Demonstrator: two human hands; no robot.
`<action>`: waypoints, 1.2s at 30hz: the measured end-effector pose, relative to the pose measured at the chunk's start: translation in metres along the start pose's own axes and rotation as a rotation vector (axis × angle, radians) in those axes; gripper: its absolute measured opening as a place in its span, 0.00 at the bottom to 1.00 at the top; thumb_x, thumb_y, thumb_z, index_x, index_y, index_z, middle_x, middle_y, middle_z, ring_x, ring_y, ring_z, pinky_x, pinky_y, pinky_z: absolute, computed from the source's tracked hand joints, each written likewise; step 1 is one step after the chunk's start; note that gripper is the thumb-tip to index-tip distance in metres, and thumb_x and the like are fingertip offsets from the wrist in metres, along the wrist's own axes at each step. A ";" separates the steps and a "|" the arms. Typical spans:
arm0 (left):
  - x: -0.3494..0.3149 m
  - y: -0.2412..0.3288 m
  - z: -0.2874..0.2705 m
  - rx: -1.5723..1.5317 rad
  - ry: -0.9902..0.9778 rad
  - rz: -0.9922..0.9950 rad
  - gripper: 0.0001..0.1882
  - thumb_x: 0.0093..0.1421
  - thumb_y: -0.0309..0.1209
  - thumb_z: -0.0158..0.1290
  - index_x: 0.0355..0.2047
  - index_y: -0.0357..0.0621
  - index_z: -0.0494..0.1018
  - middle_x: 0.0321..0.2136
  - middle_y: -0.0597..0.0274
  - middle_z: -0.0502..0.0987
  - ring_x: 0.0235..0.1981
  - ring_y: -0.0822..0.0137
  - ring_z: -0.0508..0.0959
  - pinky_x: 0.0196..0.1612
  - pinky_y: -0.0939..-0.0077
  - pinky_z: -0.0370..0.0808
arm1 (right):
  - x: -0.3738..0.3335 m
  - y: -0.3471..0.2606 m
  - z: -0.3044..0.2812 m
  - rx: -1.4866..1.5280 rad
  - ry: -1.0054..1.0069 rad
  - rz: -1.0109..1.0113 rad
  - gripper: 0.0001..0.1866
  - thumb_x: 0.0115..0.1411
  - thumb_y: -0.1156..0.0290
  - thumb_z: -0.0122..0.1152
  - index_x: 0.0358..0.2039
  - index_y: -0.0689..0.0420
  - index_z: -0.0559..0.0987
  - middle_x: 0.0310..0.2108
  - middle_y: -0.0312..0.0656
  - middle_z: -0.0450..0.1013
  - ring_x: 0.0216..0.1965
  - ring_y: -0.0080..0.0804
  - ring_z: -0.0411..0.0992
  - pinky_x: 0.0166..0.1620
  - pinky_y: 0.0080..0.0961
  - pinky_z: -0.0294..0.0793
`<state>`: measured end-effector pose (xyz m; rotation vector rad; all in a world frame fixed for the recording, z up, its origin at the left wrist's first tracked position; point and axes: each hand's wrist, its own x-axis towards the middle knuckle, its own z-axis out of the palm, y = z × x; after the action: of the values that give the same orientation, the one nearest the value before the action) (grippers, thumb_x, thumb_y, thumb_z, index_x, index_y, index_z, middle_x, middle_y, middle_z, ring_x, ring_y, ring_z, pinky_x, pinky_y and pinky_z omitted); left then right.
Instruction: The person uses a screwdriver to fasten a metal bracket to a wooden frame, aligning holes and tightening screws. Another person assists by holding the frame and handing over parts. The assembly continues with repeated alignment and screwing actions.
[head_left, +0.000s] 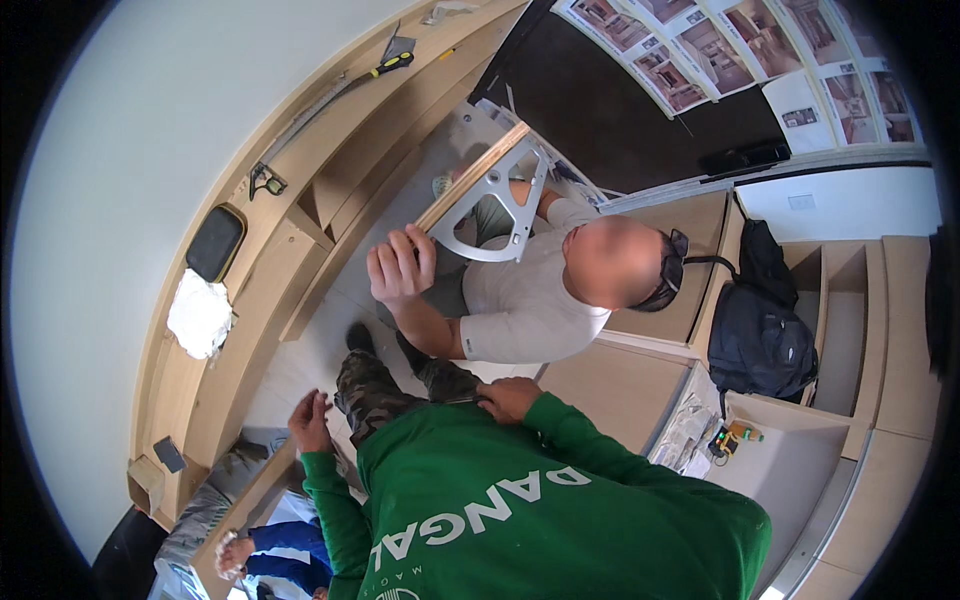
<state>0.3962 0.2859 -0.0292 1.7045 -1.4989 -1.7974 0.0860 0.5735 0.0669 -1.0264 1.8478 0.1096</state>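
My left hand (310, 424) hangs beside my camouflage trousers (372, 390), fingers loosely bent and apart, with nothing visible in it. At the front of my waist, below the hem of my green sweatshirt (600, 510), is my right hand (512, 399). Its fingers are curled closed by a thin dark edge, and what they grip is hidden. Facing me, a person in a grey T-shirt (515, 305) raises a wooden strip (475, 175) joined to a grey metal bracket (492, 200). That person's hand (402, 264) grasps its lower end, apart from my hands.
Along the left wall runs a wooden ledge carrying a handsaw (320, 105), a dark case (216, 243), white cloth (200, 314) and a phone (169, 455). Cabinets (620, 400) with a black backpack (765, 330) stand right. Another person's blue sleeve (285, 540) shows lower left.
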 end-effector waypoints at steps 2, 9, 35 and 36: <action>0.012 0.070 0.024 -0.054 -0.040 0.182 0.19 0.71 0.34 0.62 0.55 0.32 0.80 0.44 0.54 0.86 0.43 0.67 0.85 0.48 0.73 0.80 | 0.001 0.003 0.000 0.054 -0.006 0.002 0.17 0.71 0.53 0.57 0.53 0.48 0.79 0.42 0.52 0.82 0.46 0.57 0.81 0.48 0.56 0.79; 0.107 0.288 0.138 -0.030 -0.550 0.545 0.26 0.71 0.35 0.60 0.65 0.34 0.73 0.60 0.49 0.79 0.60 0.62 0.77 0.63 0.63 0.73 | 0.014 -0.032 -0.004 0.217 0.057 0.148 0.17 0.70 0.54 0.57 0.54 0.47 0.78 0.42 0.51 0.81 0.46 0.56 0.80 0.49 0.57 0.78; 0.162 0.444 0.342 0.532 -0.950 0.424 0.40 0.61 0.61 0.60 0.55 0.34 0.81 0.45 0.44 0.85 0.47 0.57 0.85 0.51 0.63 0.80 | 0.006 -0.100 -0.021 0.675 0.576 0.272 0.16 0.70 0.60 0.58 0.53 0.54 0.80 0.43 0.55 0.81 0.45 0.58 0.81 0.49 0.52 0.79; 0.161 0.450 0.355 0.615 -0.917 0.523 0.42 0.59 0.65 0.61 0.56 0.37 0.81 0.42 0.47 0.86 0.45 0.59 0.85 0.47 0.64 0.81 | 0.001 -0.095 -0.027 0.683 0.675 0.226 0.14 0.70 0.65 0.60 0.52 0.58 0.80 0.42 0.55 0.81 0.42 0.56 0.82 0.45 0.47 0.81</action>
<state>-0.1524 0.1394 0.1498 0.4225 -2.7443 -1.9938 0.1319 0.4986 0.1128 -0.3779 2.3387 -0.7717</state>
